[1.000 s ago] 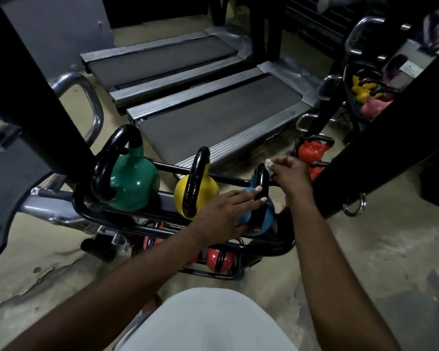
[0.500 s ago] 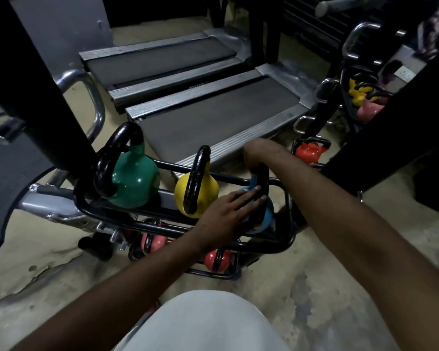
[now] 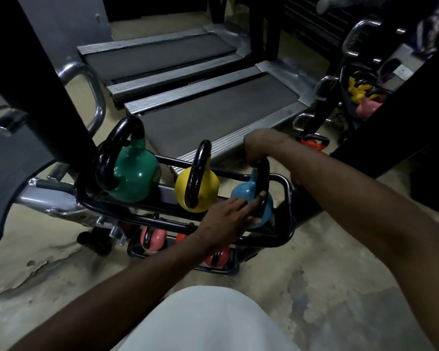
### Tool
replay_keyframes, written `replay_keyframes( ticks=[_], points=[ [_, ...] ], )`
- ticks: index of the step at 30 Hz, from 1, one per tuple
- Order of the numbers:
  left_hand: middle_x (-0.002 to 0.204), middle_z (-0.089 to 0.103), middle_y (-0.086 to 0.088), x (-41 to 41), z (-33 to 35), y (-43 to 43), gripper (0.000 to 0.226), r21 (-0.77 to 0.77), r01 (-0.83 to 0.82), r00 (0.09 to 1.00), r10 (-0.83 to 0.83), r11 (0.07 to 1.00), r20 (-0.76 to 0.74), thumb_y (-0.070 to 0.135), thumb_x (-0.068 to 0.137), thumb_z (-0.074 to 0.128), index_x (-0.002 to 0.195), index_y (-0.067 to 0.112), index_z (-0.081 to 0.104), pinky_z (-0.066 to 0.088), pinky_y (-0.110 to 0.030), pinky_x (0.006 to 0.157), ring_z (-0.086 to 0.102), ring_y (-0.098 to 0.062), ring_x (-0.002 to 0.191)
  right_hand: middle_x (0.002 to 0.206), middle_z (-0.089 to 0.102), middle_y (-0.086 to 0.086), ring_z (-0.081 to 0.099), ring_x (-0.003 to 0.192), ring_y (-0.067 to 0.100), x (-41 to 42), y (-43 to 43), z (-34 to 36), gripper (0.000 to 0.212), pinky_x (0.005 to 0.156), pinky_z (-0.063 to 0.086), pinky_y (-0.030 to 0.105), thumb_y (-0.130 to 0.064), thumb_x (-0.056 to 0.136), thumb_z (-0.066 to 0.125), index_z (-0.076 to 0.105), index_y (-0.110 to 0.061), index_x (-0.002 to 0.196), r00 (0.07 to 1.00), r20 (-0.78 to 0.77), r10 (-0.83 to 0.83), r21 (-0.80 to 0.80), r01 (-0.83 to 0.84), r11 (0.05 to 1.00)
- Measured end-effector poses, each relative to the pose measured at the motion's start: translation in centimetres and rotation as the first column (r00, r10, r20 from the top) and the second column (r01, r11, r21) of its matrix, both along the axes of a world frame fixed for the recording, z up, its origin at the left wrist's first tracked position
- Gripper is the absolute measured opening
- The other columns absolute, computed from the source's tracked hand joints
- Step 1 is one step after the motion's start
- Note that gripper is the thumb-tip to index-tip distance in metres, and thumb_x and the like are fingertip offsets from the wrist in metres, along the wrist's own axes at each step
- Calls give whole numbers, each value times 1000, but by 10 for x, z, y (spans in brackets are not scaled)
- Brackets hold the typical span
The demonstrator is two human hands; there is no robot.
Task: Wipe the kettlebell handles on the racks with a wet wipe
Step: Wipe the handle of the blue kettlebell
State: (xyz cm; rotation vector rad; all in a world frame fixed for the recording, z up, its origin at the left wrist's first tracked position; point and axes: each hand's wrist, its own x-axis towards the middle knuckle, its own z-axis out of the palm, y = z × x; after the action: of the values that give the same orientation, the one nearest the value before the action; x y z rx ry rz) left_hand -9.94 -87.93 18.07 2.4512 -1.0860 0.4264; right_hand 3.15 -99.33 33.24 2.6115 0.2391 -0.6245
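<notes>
A black tube rack (image 3: 288, 198) holds a green kettlebell (image 3: 134, 173), a yellow kettlebell (image 3: 205, 186) and a blue kettlebell (image 3: 241, 193), each with a black handle. My left hand (image 3: 226, 219) rests with straight fingers against the blue kettlebell's body and the lower part of its handle (image 3: 262, 181). My right hand (image 3: 260, 146) is curled over the top of that handle, knuckles toward me. The wet wipe is hidden under the right hand.
Pink and red kettlebells (image 3: 152, 239) sit on the rack's lower tier. Two treadmills (image 3: 213, 115) lie just behind the rack. An orange kettlebell (image 3: 313, 144) stands on the floor at right, a second rack (image 3: 363, 97) beyond it. A black beam (image 3: 43, 84) crosses at left.
My right hand, which held the white wipe beside the handle's top, has swung over and closed onto the top of the blue kettlebell's handle. The left hand has stayed on the kettlebell.
</notes>
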Motion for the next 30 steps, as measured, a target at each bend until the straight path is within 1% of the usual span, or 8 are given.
replay_keyframes(
  ticks=[4,9,13,18,21,24,28,30],
  points=[
    [92,55,0,2,-3,-1,71,2,9,1000,-9,1000,3,42,98,52,156,19,20,44,-32,54,48,-14,76,73,55,-4,59,77,21,-14,-1,-9,20,74,53,33,-31,73,79,62,-19,73,985,-175,6,12,-4,1000],
    [89,54,1,0,-1,1,69,-24,25,999,-25,999,20,37,95,56,154,19,23,43,-29,51,46,-12,72,70,55,-3,56,66,17,-17,-14,-9,29,71,53,32,-38,77,74,70,-12,91,998,-66,-22,81,28,996],
    [98,59,-1,-2,-11,6,71,-20,129,991,-128,991,47,28,96,59,155,24,20,47,-33,56,53,-14,78,76,60,-1,63,75,20,-35,-2,-19,23,70,54,31,-32,75,77,60,-17,72,980,-194,-32,48,42,998],
    [108,59,-4,-2,-10,11,66,-38,96,993,-93,995,78,32,93,63,150,27,31,51,-32,58,54,-14,85,99,68,15,66,93,32,-18,-36,-5,27,77,52,34,-25,81,67,72,-7,100,956,253,-151,241,89,966],
    [126,57,-12,1,-6,9,51,-141,113,988,-96,984,119,30,92,65,141,24,51,53,-33,66,55,-21,102,99,72,10,67,93,29,-32,-59,-12,20,75,50,30,-31,83,71,75,-15,94,910,237,-340,444,210,871],
    [142,50,-14,4,-1,2,38,-215,129,989,-110,968,98,26,94,66,130,17,62,54,-35,76,54,-27,116,84,72,2,69,80,22,-60,-74,-34,10,73,55,32,-26,88,69,71,-20,79,804,104,-586,726,341,597],
    [145,49,-13,8,2,-1,31,-218,158,987,-146,963,70,22,95,63,125,14,65,53,-41,85,54,-28,122,94,66,18,68,87,32,-62,-78,-72,18,67,59,37,-2,95,56,61,-11,81,536,-449,-715,875,426,-230],
    [142,53,-11,10,4,1,30,-212,171,984,-157,962,82,21,93,64,122,15,67,53,-40,86,55,-28,117,93,67,16,66,87,30,-64,-73,-90,14,65,56,34,-1,94,53,63,-10,89,451,-583,-676,813,341,-473]
  ],
)
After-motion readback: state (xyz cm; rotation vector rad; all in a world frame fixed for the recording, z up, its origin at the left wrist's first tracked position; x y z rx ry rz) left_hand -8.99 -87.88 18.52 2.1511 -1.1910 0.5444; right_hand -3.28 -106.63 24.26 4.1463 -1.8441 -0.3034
